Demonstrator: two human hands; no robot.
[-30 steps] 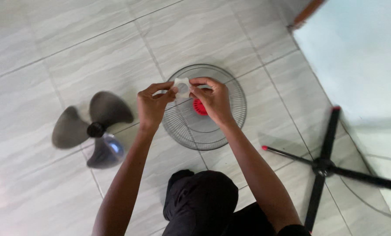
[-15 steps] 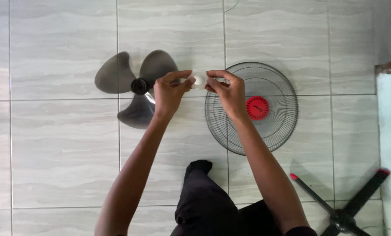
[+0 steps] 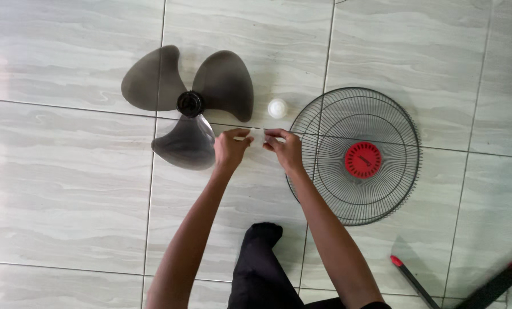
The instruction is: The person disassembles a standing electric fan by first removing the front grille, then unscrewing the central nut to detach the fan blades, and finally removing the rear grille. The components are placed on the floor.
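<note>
Down on the grey tiled floor, both hands meet close to the middle of the view. The left hand and the right hand each pinch one end of a small white part between thumb and fingertips, so the part is held flat between them, a little above the tiles. Its exact shape is too small to tell.

At 12 o'clock from the hands, just beside them, a small white round cap lies on the floor, apart from the fingers. At 10 o'clock from the left hand lies a dark grey fan blade with three wings and a black hub; its lower wing is very near the left hand's knuckles. At 3 o'clock from the right hand lies a round wire fan guard with a red disc in its centre; the right wrist passes over its edge.

At 5 o'clock, in the corner, black stand legs with red tips show partly. A knee in black cloth is at 6 o'clock.
</note>
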